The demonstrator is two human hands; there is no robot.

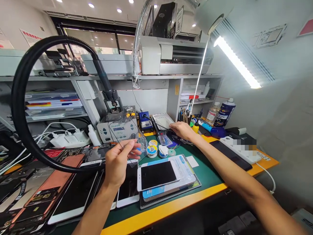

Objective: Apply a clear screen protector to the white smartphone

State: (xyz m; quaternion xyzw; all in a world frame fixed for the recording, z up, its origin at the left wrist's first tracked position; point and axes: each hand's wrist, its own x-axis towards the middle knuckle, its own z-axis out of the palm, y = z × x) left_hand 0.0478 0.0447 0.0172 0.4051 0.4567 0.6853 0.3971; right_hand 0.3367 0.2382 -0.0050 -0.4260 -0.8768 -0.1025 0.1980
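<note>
My left hand (119, 156) is raised over the left part of the bench, its fingers closed on a thin black phone frame (141, 132), whose open middle lets the things behind show through. Stretched toward the back, my right hand (182, 130) has its fingers curled at the right edge of a shallow metal-topped heating plate (162, 121). What those fingertips grip, if anything, is hidden. Below and between the hands, a white phone with a black screen (158, 174) lies on blue-and-white packaging (186, 169). Rolls of wire (152, 150) stand beyond it.
A thick black hose (22, 65) arches at the left. Opened phones (70, 160) cover the left bench. A grey rework station (117, 129) and a small blue unit (146, 123) stand behind. Cans (224, 112) and a white power strip (236, 148) are at the right, under a bright lamp (237, 62).
</note>
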